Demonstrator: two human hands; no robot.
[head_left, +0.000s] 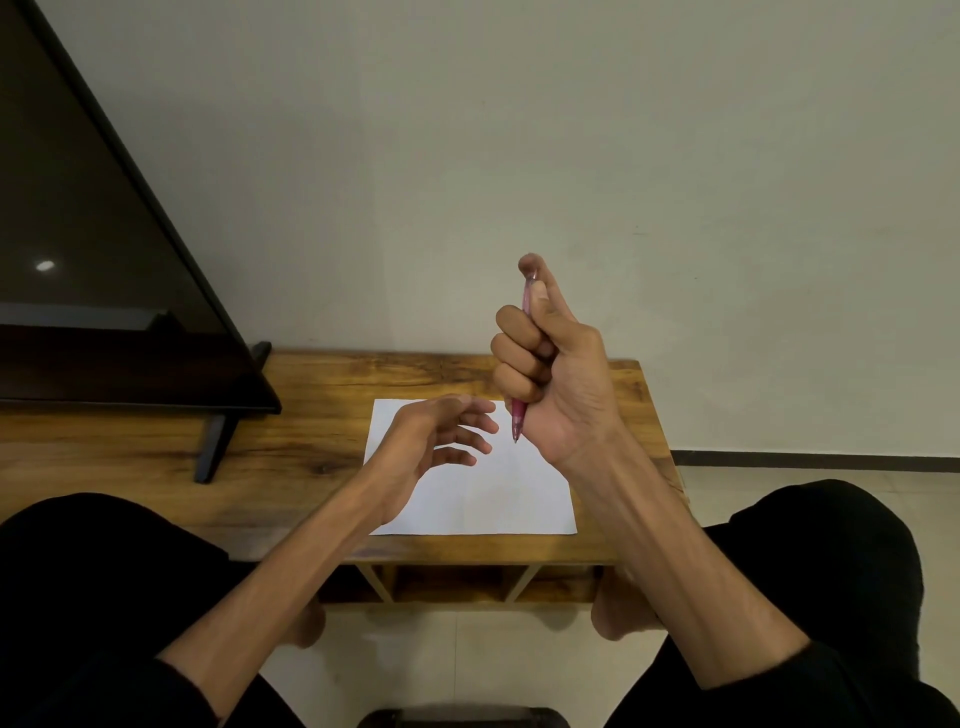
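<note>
A blank white sheet of paper (498, 493) lies flat on a low wooden table (322, 415). Above its far right corner my right hand (550, 374) grips a pink pen (519, 421) in a fist, held upright with the tip pointing down just over the paper. The thumb is raised along the pen's top end. My left hand (441, 436) hovers over the left part of the sheet, fingers spread and relaxed, holding nothing.
A dark flat screen (93, 249) on black feet stands on the table's left side. A pale wall rises behind the table. My knees in black trousers (831, 571) flank the table's front edge, bare feet on the tiled floor below.
</note>
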